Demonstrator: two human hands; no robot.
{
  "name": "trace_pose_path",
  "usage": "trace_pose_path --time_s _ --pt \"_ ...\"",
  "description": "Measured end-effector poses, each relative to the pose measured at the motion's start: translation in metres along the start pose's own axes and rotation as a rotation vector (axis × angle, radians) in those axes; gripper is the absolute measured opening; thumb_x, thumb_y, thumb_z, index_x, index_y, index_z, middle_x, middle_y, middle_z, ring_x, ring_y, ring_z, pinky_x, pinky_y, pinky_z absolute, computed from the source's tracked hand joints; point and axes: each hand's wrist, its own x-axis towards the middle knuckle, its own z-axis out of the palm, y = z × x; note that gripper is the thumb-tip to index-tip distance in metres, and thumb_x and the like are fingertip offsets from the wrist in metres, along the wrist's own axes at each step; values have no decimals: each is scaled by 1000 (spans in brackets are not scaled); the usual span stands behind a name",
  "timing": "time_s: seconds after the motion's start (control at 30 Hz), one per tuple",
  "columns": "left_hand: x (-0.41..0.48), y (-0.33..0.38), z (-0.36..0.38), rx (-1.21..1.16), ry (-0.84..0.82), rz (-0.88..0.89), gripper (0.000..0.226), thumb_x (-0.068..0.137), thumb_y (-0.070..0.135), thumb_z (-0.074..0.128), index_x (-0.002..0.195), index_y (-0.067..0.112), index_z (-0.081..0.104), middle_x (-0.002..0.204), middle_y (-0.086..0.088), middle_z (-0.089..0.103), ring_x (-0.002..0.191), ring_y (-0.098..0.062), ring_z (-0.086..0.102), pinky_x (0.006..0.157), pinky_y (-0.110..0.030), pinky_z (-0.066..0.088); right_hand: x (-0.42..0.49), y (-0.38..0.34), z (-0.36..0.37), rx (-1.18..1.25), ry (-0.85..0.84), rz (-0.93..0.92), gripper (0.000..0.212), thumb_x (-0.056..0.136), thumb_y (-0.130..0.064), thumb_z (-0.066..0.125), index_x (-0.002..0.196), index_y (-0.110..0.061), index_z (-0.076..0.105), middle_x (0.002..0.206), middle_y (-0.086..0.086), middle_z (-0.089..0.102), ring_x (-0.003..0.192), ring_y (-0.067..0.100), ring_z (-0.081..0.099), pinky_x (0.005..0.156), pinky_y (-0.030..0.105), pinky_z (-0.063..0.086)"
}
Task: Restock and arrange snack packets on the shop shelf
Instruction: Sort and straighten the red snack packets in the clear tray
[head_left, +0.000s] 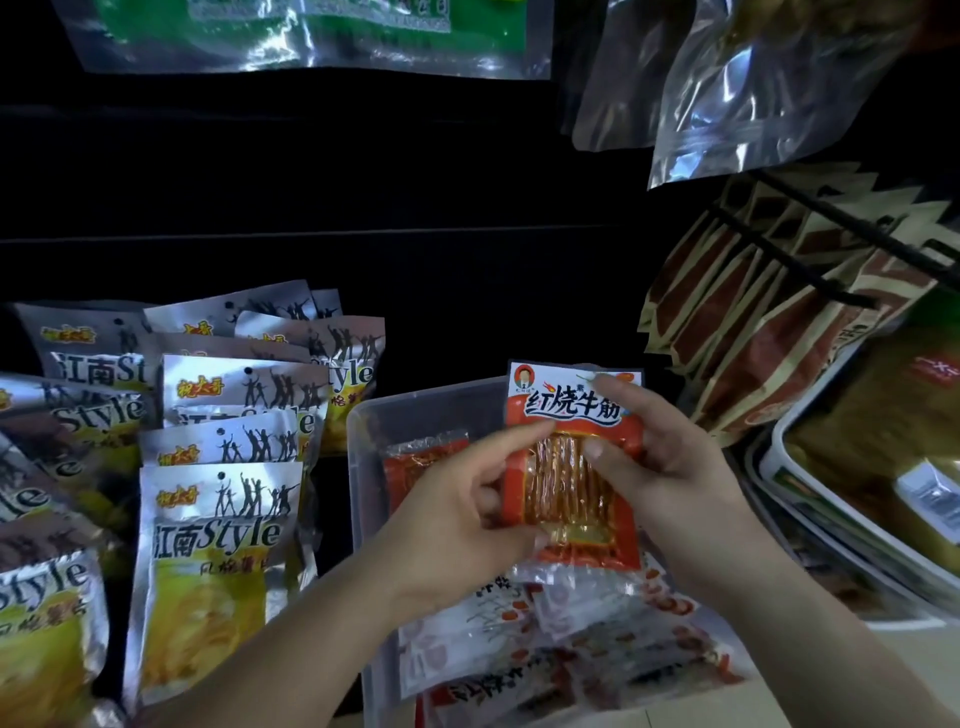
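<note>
Dark shelf (363, 208) fills upper half of frame. Silver-and-yellow packets (218, 519) crowd lower left, overlapping. Brown packets (753, 322) stand in row at right, behind black wire rail (795, 260). Clear bin (363, 467) at lower centre, loose packets (519, 649) lying inside. Left hand (457, 530) and right hand (670, 467) both grip one red packet (571, 410) above bin, centre right, fingers curled round its side edges.
</note>
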Motion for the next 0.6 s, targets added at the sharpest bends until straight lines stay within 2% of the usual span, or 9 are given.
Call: trace_pose_path --time_s 0.13,0.27,0.3,0.37,0.4,0.43,0.47,0.53,0.6 --pt "-1 -3 3 -34 114 90 87 85 -8 78 144 50 51 129 6 71 103 -23 75 92 -44 61 -7 -4 -14 -182 -342 73 103 81 5 83 149 -59 38 141 -4 61 124 28 66 99 54 56" --pt "-2 -6 3 -12 114 93 82 89 6 79 139 62 49 127 -11 70 100 -49 69 92 -63 57 -11 6 -14 -247 -400 6 109 88 16 70 154 -60 28 146 -6 58 126 30 64 100 63 53" --pt "-3 -8 5 -20 122 100 78 91 7 77 138 63 50 127 -10 71 103 -49 69 92 -63 57 -11 10 -14 -314 -378 -37 108 89 13 71 155 -60 26 145 -7 58 124 28 65 99 57 56" --pt "-4 -10 8 -4 200 120 71 96 6 71 135 63 53 121 2 74 94 -40 73 80 -51 64 -12 14 -15 -619 -204 -230 106 87 0 79 157 -57 24 140 -8 52 123 14 62 99 29 56" --pt "-5 -10 8 66 261 155 70 97 6 69 134 63 53 113 8 74 84 -31 74 71 -40 63 -12 15 -16 -775 -100 -366 102 86 -5 81 158 -52 27 141 -7 46 128 3 56 99 16 51" --pt "-5 -11 7 199 313 230 69 96 6 69 136 59 53 106 13 72 79 -19 71 67 -31 58 -13 16 -15 -812 -41 -468 93 87 -9 81 157 -49 34 146 -5 42 134 -4 47 101 10 46" --pt "-5 -10 7 367 333 323 65 94 5 69 136 52 54 106 17 68 82 -8 67 70 -23 53 -15 15 -11 -761 -34 -526 81 90 -13 78 154 -46 41 151 -5 39 141 -5 40 103 11 45" --pt "-7 -6 14 622 297 466 51 92 5 68 130 37 58 111 18 62 94 0 62 75 -20 50 -17 10 0 -467 -137 -485 59 98 -18 68 151 -36 49 155 -2 44 146 10 42 107 31 51" --pt "-10 -5 23 602 213 487 37 94 12 69 123 32 57 108 16 64 97 -3 63 75 -27 53 -18 6 8 -286 -229 -355 51 101 -17 63 148 -30 51 141 3 60 132 23 59 101 47 55"
